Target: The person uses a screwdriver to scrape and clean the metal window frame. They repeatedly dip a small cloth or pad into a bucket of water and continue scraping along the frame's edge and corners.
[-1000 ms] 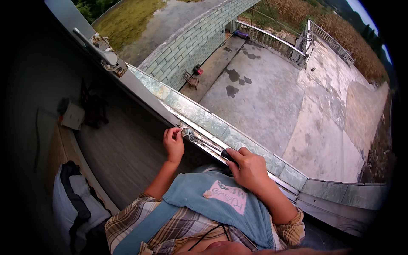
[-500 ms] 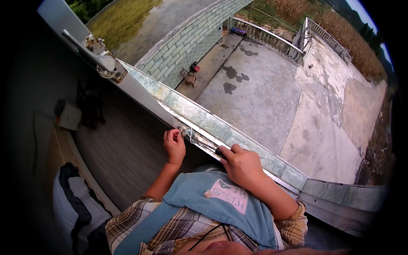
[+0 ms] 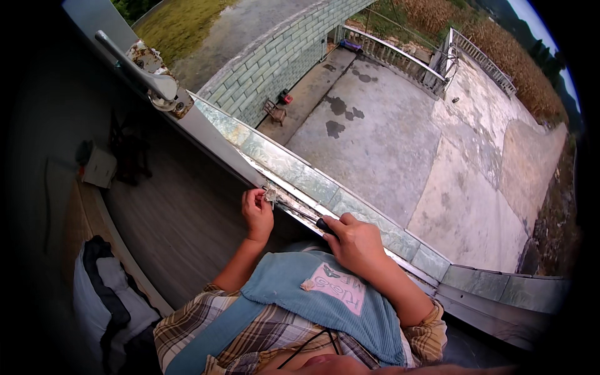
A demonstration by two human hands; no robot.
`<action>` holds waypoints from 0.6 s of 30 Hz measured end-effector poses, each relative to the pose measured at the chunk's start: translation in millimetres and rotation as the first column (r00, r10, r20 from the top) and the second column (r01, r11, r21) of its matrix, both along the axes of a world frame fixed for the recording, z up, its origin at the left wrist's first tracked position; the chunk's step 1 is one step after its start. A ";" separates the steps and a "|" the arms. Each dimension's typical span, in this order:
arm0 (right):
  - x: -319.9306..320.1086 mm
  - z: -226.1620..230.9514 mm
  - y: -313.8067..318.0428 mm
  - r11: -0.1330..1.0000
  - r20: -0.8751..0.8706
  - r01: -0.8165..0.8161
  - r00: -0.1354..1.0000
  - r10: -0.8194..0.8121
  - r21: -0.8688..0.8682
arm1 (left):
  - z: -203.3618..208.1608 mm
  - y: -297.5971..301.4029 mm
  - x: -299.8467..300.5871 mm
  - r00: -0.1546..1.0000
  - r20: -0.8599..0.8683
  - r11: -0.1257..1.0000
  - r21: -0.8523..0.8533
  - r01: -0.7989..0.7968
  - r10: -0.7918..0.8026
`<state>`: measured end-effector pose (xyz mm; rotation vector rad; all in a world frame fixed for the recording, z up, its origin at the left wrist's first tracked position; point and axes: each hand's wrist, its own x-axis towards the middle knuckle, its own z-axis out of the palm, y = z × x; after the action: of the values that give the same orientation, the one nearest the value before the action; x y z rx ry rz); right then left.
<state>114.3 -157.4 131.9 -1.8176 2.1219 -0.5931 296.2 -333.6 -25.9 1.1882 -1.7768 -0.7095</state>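
Observation:
My right hand (image 3: 359,244) is wrapped round the black handle of a screwdriver (image 3: 302,214), whose thin metal shaft points left along the channel of the window sill frame (image 3: 400,259). At the shaft's far end, the fingers of my left hand (image 3: 257,215) are pinched at a small pale crumpled scrap (image 3: 270,195) with whitish strands. What the scrap is made of is too small to tell. The channel around the shaft looks dirty, with flaky debris in it. The exact contact of the screwdriver's tip is hidden by the scrap.
An opened window sash with a metal handle (image 3: 140,72) and rusty hardware (image 3: 147,57) rises at upper left. Outside the green-tiled ledge (image 3: 281,165), a concrete yard (image 3: 381,144) lies far below, with a chair (image 3: 274,112). Indoors, grey and dark cloth (image 3: 119,294) lies at lower left.
The white strand that looped out beside the screwdriver now sits bunched closer to my left fingers. Both hands have stayed nearly in place, and the view has shifted slightly.

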 end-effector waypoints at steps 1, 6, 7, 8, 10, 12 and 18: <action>2.3 0.6 -2.3 1.000 -0.015 -0.003 1.000 0.003 0.006 | -1.4 -0.5 0.5 1.000 -0.013 1.000 0.008 0.000 0.000; 10.3 -10.3 -12.4 0.998 -0.067 -0.045 0.997 0.041 -0.055 | -8.3 -0.4 2.9 0.997 -0.078 1.000 -0.017 -0.001 0.000; 11.3 -12.2 -14.3 0.997 -0.066 -0.052 0.997 0.049 -0.049 | -8.4 0.1 2.7 0.997 -0.078 1.000 -0.025 -0.002 0.000; 11.7 -13.5 -17.0 0.997 -0.065 -0.061 0.996 0.058 -0.044 | -8.2 0.7 3.0 0.996 -0.087 1.000 -0.012 -0.008 0.007; 13.2 -15.6 -22.0 0.996 -0.077 -0.080 0.994 0.077 -0.036 | -7.6 2.5 3.9 0.994 -0.106 1.000 0.013 -0.019 0.020; 14.9 -17.2 -27.4 0.995 -0.100 -0.098 0.990 0.095 -0.028 | 2.2 4.6 4.8 0.997 -0.071 0.997 0.082 -0.014 0.020; 23.8 1.1 -54.8 0.976 -0.323 -0.216 0.923 0.209 0.015 | 17.3 10.1 4.2 0.978 0.198 0.933 -0.334 0.130 -0.065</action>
<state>138.2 -212.2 133.1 -2.2514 2.0713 -0.2791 300.4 -323.5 -8.5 0.9542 -2.0271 -0.3273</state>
